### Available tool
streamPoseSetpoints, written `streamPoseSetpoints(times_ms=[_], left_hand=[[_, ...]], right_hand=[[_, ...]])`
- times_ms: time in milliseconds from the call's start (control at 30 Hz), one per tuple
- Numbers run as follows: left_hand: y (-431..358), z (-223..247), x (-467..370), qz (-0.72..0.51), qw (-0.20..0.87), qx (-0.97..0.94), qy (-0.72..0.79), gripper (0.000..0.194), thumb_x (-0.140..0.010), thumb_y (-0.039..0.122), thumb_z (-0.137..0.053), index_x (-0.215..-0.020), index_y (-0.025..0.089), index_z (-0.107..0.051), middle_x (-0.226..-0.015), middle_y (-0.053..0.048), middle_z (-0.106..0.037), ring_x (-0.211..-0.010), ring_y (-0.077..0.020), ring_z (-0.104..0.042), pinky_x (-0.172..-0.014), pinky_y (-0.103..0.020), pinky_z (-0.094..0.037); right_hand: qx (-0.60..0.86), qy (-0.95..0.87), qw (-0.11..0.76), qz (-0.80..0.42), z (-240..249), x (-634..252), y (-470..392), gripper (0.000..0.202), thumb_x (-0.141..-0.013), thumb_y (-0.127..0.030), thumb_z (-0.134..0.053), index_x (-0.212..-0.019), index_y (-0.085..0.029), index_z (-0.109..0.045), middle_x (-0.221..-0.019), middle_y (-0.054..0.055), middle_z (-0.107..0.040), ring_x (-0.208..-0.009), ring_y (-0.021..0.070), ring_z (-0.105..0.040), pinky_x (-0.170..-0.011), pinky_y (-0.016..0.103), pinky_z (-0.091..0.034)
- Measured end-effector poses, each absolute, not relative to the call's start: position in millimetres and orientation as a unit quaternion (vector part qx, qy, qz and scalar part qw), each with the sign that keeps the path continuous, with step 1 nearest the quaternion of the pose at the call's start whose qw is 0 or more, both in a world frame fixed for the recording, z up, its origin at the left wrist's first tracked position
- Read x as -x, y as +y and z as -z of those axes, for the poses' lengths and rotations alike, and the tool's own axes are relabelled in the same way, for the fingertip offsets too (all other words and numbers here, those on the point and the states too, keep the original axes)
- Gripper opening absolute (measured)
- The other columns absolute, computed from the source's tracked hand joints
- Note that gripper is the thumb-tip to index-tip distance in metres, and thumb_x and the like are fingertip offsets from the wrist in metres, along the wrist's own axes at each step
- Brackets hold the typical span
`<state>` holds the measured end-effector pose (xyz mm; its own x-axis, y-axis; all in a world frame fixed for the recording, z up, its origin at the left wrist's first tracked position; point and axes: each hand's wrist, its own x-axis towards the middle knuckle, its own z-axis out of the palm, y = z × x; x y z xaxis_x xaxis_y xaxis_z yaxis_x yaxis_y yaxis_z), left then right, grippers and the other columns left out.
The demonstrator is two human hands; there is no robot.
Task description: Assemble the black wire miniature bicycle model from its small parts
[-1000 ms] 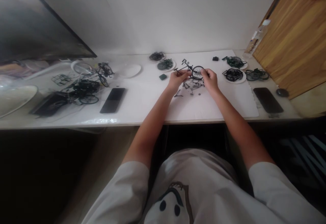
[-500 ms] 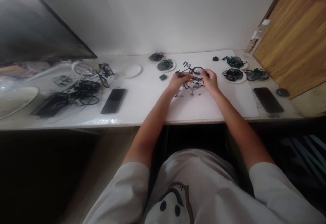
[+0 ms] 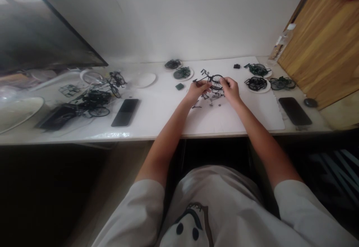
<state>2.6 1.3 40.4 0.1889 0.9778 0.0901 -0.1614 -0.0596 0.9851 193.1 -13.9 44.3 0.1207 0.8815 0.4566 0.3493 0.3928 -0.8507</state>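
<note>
A small black model bicycle (image 3: pixel 206 78) is held up between my two hands above the white sheet. My left hand (image 3: pixel 198 90) is closed on its frame. My right hand (image 3: pixel 230 89) pinches the spoked wheel (image 3: pixel 217 82) at its right side. Just below lie loose dark parts (image 3: pixel 212 98), partly hidden by the hands. A thin dark part (image 3: pixel 196 105) rests near my left wrist. Behind and to the left sit a green block (image 3: pixel 179 86) and small plates of dark parts, one of them holding green pieces (image 3: pixel 182 72).
Plates of bicycle parts (image 3: pixel 256 84) stand at the right, near a phone (image 3: pixel 295 110), a round black object (image 3: pixel 310 102) and a bottle (image 3: pixel 282 44). Leftward are another phone (image 3: pixel 125 112), a white plate (image 3: pixel 144 79) and a heap of model bicycles (image 3: pixel 95 101).
Both hands keep their hold on the model bicycle and have hardly moved. The whole view has shifted very slightly.
</note>
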Motion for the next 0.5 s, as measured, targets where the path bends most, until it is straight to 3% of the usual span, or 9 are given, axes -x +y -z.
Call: streamPoseSetpoints(times_ms=[267, 500], left_hand=[[5.4, -34.2, -0.5, -0.506, 0.564, -0.534, 0.375, 0.03, -0.081, 0.038, -0.092, -0.096, 0.016, -0.079, -0.084, -0.004, -0.075, -0.072, -0.0098, -0.067, -0.074, -0.024, -0.055], [5.8, -34.2, -0.3, -0.504, 0.55, -0.55, 0.376, 0.027, -0.083, 0.04, -0.091, -0.09, 0.015, -0.081, -0.074, -0.003, -0.071, -0.068, -0.0099, -0.063, -0.071, -0.024, -0.054]], right_hand=[[0.489, -0.618, 0.568, -0.239, -44.0, -193.9, -14.5, 0.067, -0.09, -0.09, -0.054, -0.081, -0.024, -0.058, -0.074, -0.001, -0.05, -0.076, 0.0187, -0.048, -0.074, 0.033, -0.043], [0.492, -0.618, 0.562, -0.245, -42.8, -194.1, -13.2, 0.061, -0.094, -0.083, -0.058, -0.081, -0.024, -0.058, -0.073, -0.001, -0.051, -0.076, 0.0186, -0.05, -0.075, 0.032, -0.044]])
